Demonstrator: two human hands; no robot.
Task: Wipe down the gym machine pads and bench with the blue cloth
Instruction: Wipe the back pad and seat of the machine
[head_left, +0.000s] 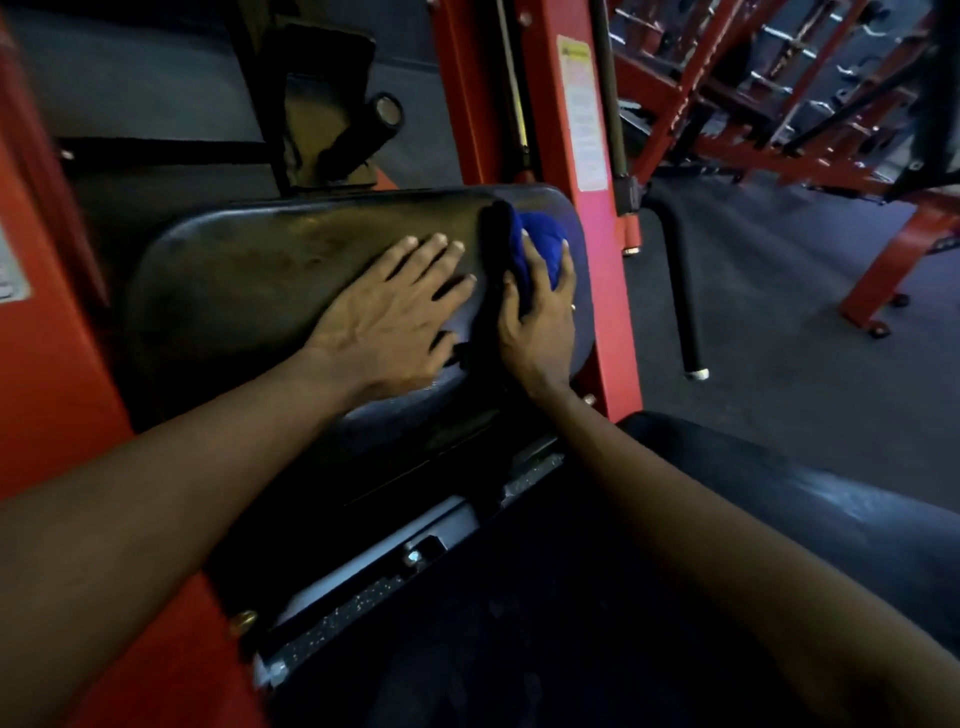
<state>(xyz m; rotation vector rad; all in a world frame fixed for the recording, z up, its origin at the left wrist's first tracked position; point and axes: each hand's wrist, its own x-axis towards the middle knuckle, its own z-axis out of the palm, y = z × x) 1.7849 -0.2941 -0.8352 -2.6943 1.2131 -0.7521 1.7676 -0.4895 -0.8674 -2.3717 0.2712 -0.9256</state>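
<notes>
A large black padded cushion (249, 270) of the gym machine fills the middle of the view. My left hand (384, 317) lies flat on it with fingers straight and spread. Just to its right, my right hand (540, 317) grips a bunched blue cloth (543, 244) and presses it against the pad's right end. Another black pad (810, 499), the bench seat, lies lower right, partly hidden behind my right forearm.
Red steel uprights of the machine frame (608, 291) stand right behind the pad, and a red panel (47, 332) borders the left. A black handle bar (685, 306) hangs at the right. Red racks (810, 114) and dark rubber floor (779, 332) lie beyond.
</notes>
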